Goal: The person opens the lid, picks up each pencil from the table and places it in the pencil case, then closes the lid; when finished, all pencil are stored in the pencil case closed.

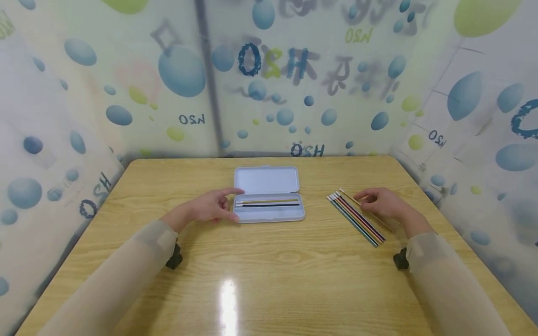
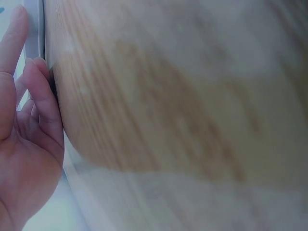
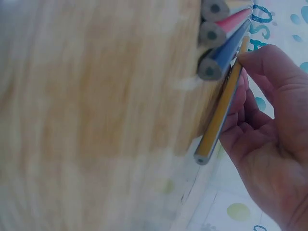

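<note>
A pale pencil case (image 1: 269,214) lies open on the table, its lid (image 1: 266,179) folded back. Inside it are a yellow pencil (image 1: 273,201) and a black pencil (image 1: 269,205). At the case's left end, my left hand (image 1: 210,206) touches it with thumb and index finger stretched apart, the other fingers bent. Over to the right, my right hand (image 1: 384,203) pinches a yellow pencil (image 3: 219,118) between thumb and fingers. This pencil slants beside a row of several coloured pencils (image 1: 356,218) with white ends. The right wrist view shows blunt, unsharpened-looking ends on the nearest ones.
The wooden table (image 1: 269,270) carries the case and the pencils. Patterned curtain walls (image 1: 269,107) stand close behind the table and along both sides. A dark wrist device (image 1: 174,256) sits under each sleeve.
</note>
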`<state>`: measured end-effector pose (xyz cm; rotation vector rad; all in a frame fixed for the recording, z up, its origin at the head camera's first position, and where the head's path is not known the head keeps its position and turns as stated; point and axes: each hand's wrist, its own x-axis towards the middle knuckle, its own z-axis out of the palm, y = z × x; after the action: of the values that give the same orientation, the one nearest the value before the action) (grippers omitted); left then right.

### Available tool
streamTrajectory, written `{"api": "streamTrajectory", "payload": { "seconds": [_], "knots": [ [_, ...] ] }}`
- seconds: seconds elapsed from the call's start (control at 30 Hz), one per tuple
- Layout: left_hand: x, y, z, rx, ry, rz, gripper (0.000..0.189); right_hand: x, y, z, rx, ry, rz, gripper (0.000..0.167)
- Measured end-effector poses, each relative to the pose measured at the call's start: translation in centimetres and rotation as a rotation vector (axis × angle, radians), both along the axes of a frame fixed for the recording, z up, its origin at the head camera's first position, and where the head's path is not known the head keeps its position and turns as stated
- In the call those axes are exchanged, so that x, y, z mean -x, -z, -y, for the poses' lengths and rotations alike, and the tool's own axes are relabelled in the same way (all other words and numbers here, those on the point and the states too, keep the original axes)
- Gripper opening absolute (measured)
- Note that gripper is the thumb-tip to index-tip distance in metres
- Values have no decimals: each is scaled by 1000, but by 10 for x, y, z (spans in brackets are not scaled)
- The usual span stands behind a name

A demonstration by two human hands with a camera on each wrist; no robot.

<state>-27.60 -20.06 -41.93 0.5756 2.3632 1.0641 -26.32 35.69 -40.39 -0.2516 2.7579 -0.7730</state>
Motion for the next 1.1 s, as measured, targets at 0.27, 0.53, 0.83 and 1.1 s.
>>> {"api": "streamTrajectory", "payload": {
  "seconds": [0.27, 0.53, 0.83, 1.1],
  "knots": [
    [1, -1, 0, -17, 9, -2, 92, 1, 0, 0, 42, 14, -15, 43],
    [0, -2, -1, 3, -3, 2, 92, 4, -11, 20, 126, -45, -101, 37],
    [0, -4, 0, -5, -9, 15, 93, 12, -28, 67, 150, -168, -163, 32],
    [0, -1, 0, -7, -2, 6, 91, 15, -33, 108, 171, -225, -129, 33]
  ]
}}
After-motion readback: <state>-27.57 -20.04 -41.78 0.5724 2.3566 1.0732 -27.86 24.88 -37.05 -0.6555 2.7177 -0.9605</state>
